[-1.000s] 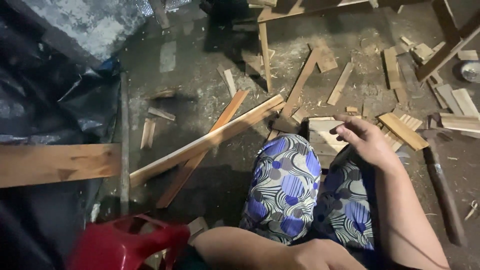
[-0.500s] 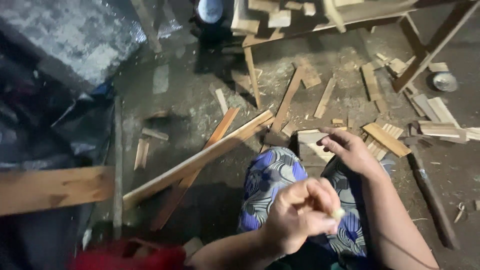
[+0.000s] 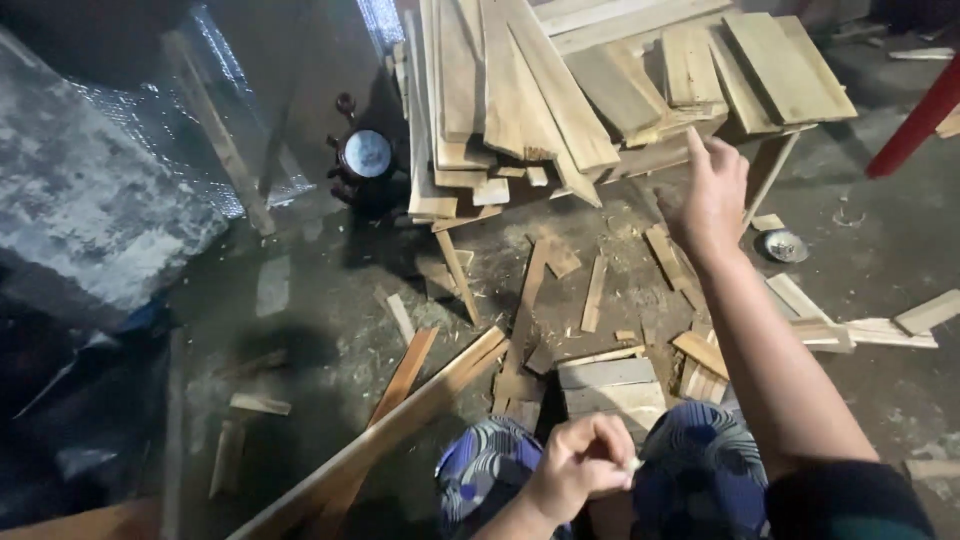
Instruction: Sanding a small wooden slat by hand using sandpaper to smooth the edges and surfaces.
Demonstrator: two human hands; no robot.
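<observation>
Right hand (image 3: 712, 195) raised, fingers (image 3: 697, 150) loosely spread and half curled, holding nothing. Just beyond the fingertips: stacked planks (image 3: 560, 90) on a wooden stand (image 3: 770, 175), plank ends overhanging toward the fingers, not quite touching as far as can be told. Below the wrist, short offcuts (image 3: 665, 250) scattered on the floor (image 3: 320, 290).

Left hand (image 3: 580, 462) low, near the patterned knees (image 3: 700, 470), closed into a fist; a small pale bit (image 3: 634, 463) showing at the fingertips, too small to tell what. Just ahead of those knuckles, a flat block (image 3: 610, 385) on the floor; to the left of them, a long batten (image 3: 390, 430) lying slantwise.

Far left of the right fingers, a dark round vessel (image 3: 365, 160) beside the stack, pale lid or top showing; contents not visible. To the right of the fingers, a small round metal dish (image 3: 785, 245) on the floor; contents unclear.
</observation>
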